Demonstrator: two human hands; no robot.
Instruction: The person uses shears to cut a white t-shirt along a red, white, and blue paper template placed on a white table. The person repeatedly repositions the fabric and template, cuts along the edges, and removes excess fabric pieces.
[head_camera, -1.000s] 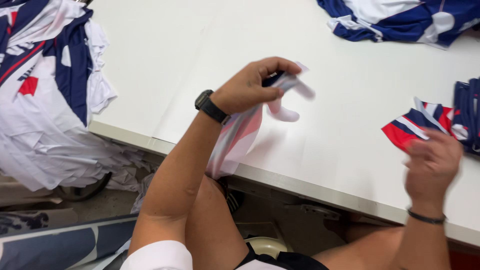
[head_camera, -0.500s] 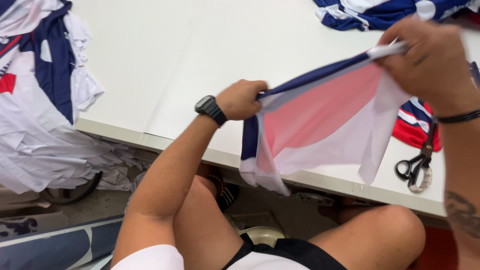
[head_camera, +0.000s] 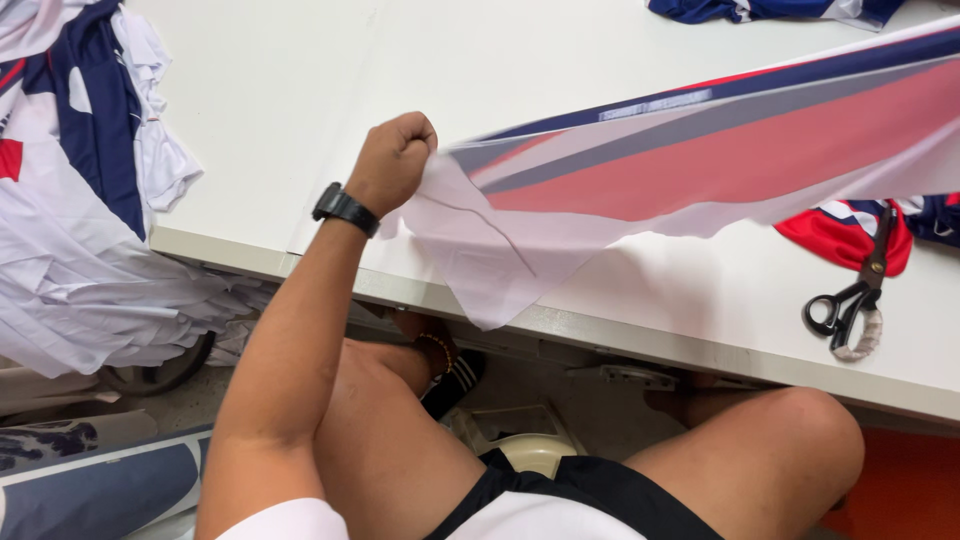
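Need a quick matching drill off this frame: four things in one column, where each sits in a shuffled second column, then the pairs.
Things:
1. scissors
2. fabric panel
3. pile of garments
4. wristwatch

Places:
A. heaped at the table's left edge, spilling over it
B. on the left hand's wrist
C. lying flat on the table at the right, near the front edge
D. stretched in the air over the table, one end clenched in the left hand

Pairs: 1-C, 2-D, 3-A, 4-B
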